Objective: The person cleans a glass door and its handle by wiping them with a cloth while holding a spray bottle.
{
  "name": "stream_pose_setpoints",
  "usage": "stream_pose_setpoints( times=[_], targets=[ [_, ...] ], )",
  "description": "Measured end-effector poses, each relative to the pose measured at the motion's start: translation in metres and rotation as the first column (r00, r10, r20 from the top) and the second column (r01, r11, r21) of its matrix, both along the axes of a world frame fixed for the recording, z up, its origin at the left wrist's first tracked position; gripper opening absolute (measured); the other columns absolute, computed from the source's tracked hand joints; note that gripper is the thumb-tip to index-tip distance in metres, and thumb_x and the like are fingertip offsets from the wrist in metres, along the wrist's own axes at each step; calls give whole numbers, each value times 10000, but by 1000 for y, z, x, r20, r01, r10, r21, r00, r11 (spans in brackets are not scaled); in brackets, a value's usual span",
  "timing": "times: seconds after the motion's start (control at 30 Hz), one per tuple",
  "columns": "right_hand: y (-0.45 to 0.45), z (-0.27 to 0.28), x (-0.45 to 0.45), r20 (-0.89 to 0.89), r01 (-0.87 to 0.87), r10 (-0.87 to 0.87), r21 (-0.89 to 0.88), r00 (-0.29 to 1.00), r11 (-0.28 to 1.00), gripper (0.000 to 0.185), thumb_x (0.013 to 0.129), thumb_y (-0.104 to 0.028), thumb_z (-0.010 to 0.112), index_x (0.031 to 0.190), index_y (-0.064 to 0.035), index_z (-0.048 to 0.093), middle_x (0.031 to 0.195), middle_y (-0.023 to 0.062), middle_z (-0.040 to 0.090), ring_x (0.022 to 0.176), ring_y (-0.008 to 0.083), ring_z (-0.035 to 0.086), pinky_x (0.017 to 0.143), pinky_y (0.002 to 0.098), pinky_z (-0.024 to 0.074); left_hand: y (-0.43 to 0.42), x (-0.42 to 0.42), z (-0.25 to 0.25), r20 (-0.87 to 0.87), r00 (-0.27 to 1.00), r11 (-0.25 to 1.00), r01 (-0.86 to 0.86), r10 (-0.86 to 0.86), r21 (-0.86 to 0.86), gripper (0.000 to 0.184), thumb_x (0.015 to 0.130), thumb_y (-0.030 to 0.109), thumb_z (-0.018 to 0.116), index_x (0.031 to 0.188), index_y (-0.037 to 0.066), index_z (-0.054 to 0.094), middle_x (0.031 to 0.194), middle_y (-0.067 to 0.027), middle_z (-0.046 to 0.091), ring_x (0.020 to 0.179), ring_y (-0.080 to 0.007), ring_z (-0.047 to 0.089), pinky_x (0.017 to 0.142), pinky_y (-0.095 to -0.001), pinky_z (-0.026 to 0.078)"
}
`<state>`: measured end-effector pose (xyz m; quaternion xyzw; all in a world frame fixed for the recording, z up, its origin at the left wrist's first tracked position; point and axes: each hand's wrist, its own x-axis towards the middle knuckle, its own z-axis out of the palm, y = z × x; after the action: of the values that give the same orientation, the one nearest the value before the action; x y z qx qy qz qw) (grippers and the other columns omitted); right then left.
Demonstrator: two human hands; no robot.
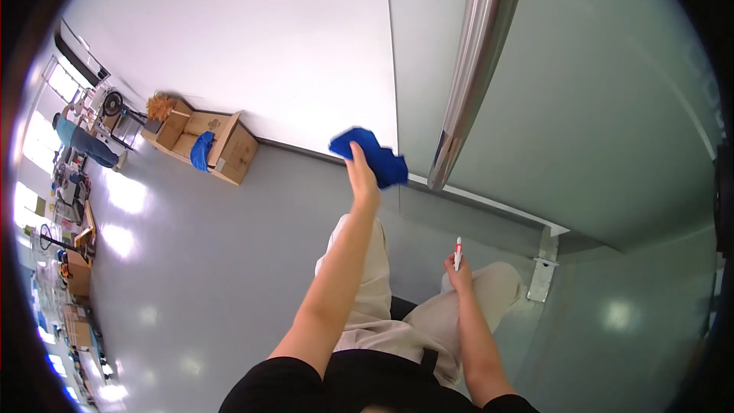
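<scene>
My left hand [362,177] is stretched forward and closed on a blue cloth [386,164], with the thumb lying over it. The cloth is held up near the lower edge of a white wall panel [321,53]; I cannot tell whether it touches the panel. Lower and to the right, my right hand [461,274] is wrapped around a slim white marker [458,255] with a red band. The marker points away from me, close to my right knee [501,283].
A long metal handle [478,61] runs along a glass door [596,107] on the right, above a metal floor fitting [542,279]. A cardboard box [233,154] with a blue bag [202,151] stands left. Farther left, a person [84,144] stands near equipment.
</scene>
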<state>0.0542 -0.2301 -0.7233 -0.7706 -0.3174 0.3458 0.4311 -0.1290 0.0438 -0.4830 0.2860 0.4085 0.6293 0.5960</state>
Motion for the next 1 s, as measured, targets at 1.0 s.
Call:
stream_pose_setpoints(
  times=[1.0],
  targets=[
    [7,-3,-2,51,-27,30,-52,998,998,265,820,-137,704,1034,-27,593,864,77,658,769,184,670,715,310,533,59,6,-45,-593,551,751,644,-587,-145,357,766,200,814,1017,-3,659,876,-57,691,774,-130,648,704,-292,541]
  ],
)
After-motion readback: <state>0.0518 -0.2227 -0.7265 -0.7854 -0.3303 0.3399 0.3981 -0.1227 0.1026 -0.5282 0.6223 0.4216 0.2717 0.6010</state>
